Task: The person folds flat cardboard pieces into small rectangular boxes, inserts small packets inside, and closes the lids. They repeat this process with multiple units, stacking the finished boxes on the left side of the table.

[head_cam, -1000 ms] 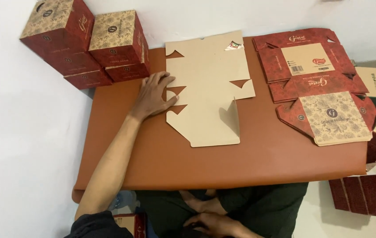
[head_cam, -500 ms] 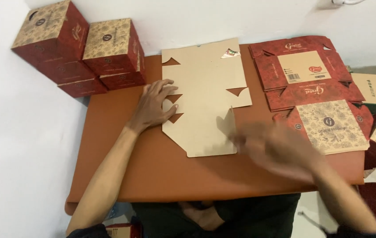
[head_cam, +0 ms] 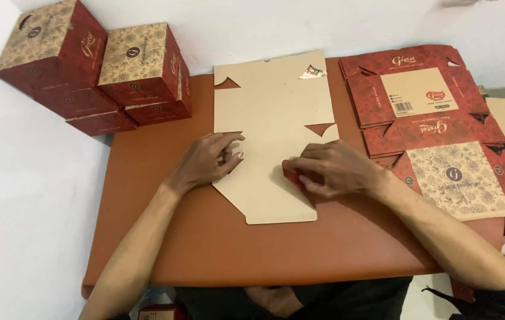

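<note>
Flat tan cardboard sheet [head_cam: 273, 127] mid-tabletop [head_cam: 163, 249]; left hand [head_cam: 205, 161] pressing its left edge, fingers loose; right hand [head_cam: 335, 169] pinching a red flap [head_cam: 292, 176]. Stacked red boxes [head_cam: 95, 71] beside far-left corner.

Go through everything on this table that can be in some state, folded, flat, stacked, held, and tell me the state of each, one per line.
Cardboard blank: unfolded, plain side up, one flap folded over, red side showing.
Left hand: pressing flat on the blank's left edge.
Right hand: gripping the folded red flap.
Pile of flat blanks: unfolded, printed side up, at the table's right.
Assembled boxes: closed, stacked at the table's far left corner.
Table: brown top, partly covered.
</note>
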